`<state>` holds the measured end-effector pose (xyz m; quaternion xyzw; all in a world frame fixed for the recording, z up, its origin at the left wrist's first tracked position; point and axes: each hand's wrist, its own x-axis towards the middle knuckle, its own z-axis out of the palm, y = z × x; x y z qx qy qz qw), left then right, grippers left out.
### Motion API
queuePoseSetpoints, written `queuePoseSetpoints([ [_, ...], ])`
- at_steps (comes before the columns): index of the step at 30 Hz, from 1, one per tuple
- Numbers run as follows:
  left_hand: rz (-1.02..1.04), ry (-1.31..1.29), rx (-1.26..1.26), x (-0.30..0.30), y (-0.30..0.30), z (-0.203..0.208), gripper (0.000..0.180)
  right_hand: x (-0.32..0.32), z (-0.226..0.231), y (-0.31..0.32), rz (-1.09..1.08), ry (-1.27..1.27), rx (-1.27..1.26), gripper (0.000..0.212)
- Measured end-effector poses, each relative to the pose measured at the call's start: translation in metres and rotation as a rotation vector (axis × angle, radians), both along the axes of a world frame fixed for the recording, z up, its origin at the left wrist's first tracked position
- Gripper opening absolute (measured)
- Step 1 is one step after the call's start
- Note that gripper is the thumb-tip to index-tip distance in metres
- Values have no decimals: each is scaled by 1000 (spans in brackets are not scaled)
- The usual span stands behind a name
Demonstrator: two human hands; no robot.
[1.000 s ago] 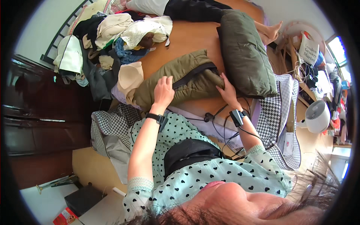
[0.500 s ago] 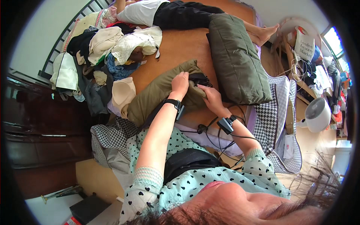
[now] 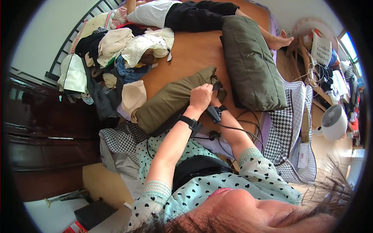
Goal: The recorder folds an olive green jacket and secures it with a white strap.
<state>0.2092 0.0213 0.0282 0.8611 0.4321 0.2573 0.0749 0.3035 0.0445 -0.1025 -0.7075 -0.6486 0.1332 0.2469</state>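
Note:
A long olive-green cloth bundle (image 3: 171, 101), folded or rolled, lies slantwise on the brown bed surface in front of me. My left hand (image 3: 200, 98) is closed at the bundle's right end, its fingers gripping the edge where a dark strip of fabric shows. Close against it, my right hand (image 3: 215, 101) is at the same end, its fingers largely hidden behind the left hand. Beyond my right hand lies a bigger quilted dark-green bundle (image 3: 252, 66), plump and squared off.
A heap of mixed clothes (image 3: 112, 54) covers the bed's left side, with a beige moulded cup (image 3: 133, 97) near me. Another person (image 3: 198, 14) lies along the far side. Black cables (image 3: 248, 132) trail from my right wrist. A white fan (image 3: 334, 122) stands at right.
My right hand has moved left and in behind the left hand. The bundle's right end, earlier spread with a dark opening showing, is now gathered narrower. The whole view has shifted slightly.

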Motion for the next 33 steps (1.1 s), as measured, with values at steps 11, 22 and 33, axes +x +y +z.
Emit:
queuePoseSetpoints([
  [11,-176,87,-86,-60,12,1,62,24,1,-3,-44,549,304,28],
  [22,12,-326,-92,-88,-51,-19,54,6,46,-34,11,1936,41,33],
  [33,-53,-253,-89,-120,-88,-32,47,-23,72,-73,-523,1862,-86,31],
])
